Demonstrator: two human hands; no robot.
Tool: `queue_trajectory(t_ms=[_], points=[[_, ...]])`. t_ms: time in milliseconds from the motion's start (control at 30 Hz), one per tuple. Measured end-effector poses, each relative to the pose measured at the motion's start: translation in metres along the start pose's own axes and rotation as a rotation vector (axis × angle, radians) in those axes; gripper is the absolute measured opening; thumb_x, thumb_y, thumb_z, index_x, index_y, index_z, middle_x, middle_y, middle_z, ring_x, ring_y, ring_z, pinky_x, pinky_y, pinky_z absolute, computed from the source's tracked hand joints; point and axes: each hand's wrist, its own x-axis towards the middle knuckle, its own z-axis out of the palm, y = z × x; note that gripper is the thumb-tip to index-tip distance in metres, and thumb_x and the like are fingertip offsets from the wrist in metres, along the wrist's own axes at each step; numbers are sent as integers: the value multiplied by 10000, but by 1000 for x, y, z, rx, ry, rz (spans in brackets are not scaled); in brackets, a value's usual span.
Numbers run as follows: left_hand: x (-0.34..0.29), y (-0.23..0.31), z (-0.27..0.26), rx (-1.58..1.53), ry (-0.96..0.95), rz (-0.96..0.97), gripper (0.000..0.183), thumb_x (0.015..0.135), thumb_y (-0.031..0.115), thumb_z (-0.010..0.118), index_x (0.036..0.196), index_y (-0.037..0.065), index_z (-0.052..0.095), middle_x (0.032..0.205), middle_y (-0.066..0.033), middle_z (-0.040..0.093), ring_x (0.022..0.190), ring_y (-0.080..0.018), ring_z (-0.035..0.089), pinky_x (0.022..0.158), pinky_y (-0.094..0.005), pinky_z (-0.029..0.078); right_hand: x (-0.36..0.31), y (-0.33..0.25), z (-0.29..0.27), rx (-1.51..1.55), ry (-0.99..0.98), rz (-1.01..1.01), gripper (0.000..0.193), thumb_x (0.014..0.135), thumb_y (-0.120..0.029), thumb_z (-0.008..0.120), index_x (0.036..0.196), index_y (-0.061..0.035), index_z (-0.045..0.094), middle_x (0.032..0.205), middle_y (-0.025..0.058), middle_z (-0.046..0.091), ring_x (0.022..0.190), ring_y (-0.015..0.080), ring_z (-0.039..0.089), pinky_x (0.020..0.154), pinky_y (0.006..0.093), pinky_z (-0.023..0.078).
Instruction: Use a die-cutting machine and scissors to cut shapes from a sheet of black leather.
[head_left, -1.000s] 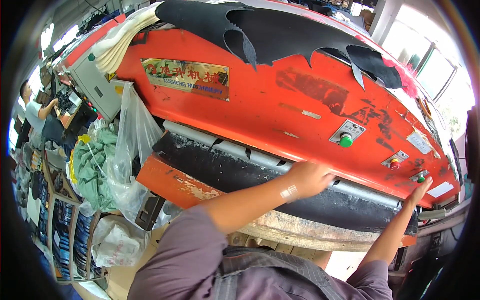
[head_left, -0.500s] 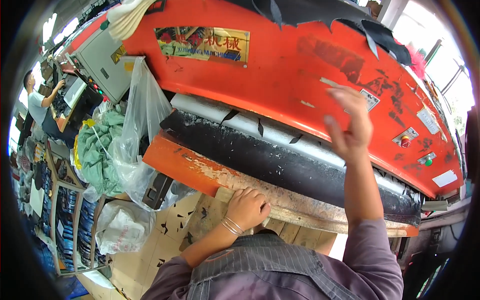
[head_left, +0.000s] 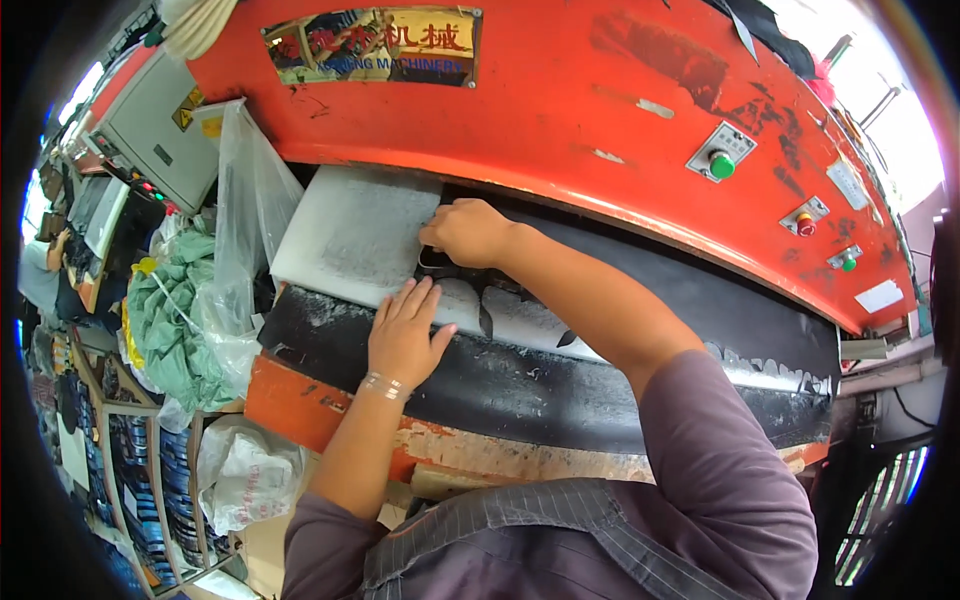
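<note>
A thick white cutting board [head_left: 345, 225] juts out from under the red press, with a black sheet [head_left: 640, 258] lying over its right part. At the sheet's left edge, my right hand [head_left: 472, 234] is closed on a dark thin-walled cutting die [head_left: 435, 260], partly hidden by the fingers. My left hand [head_left: 405, 335] rests nearly flat at the board's front edge, fingers stretched out and holding nothing. Close to its fingertips, dark cut-edged scraps [head_left: 485, 312] of sheet overhang the white board.
The red press body [head_left: 560, 110] spans the far side, carrying a green button [head_left: 721, 165] and a red button [head_left: 805, 225]. Along the front runs a black ledge [head_left: 520, 385]. Clear plastic [head_left: 245, 190] and a green bundle [head_left: 175, 310] crowd the left, above a rack [head_left: 150, 470].
The white board with the black sheet now extends out toward me. My right hand has come down and left from the press front onto the die; my left hand has moved forward onto the board edge.
</note>
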Motion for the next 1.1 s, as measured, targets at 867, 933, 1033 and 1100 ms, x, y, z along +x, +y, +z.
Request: queue_trajectory(t_ms=[867, 933, 1033, 1100], points=[[98, 44, 86, -321, 155, 18, 749, 789, 65, 495, 1429, -92, 139, 1315, -167, 558, 1269, -284, 477, 1135, -451, 243, -200, -5, 49, 352, 484, 882, 618, 589, -366, 874, 1072, -114, 582, 1408, 259, 424, 1364, 432, 311, 1124, 488, 241], [99, 44, 85, -331, 167, 23, 743, 785, 60, 489, 1425, -96, 146, 1304, -170, 567, 1265, -285, 482, 1133, -451, 249, -203, 0, 51, 350, 452, 846, 615, 579, -360, 879, 1061, -109, 591, 1386, 281, 438, 1363, 436, 309, 1122, 482, 256], [99, 45, 83, -376, 162, -5, 714, 777, 58, 483, 1409, -102, 190, 1270, -168, 593, 1253, -285, 496, 1128, -445, 263, -205, -1, 55, 304, 471, 799, 630, 563, -368, 885, 1054, -106, 591, 1383, 315, 417, 1349, 458, 321, 1101, 492, 293], [98, 44, 83, -448, 146, -53, 681, 771, 63, 484, 1386, -106, 244, 1241, -164, 613, 1247, -281, 504, 1126, -432, 274, -205, -1, 60, 298, 500, 788, 618, 571, -365, 873, 1052, -104, 586, 1374, 359, 389, 1326, 494, 333, 1082, 500, 320]])
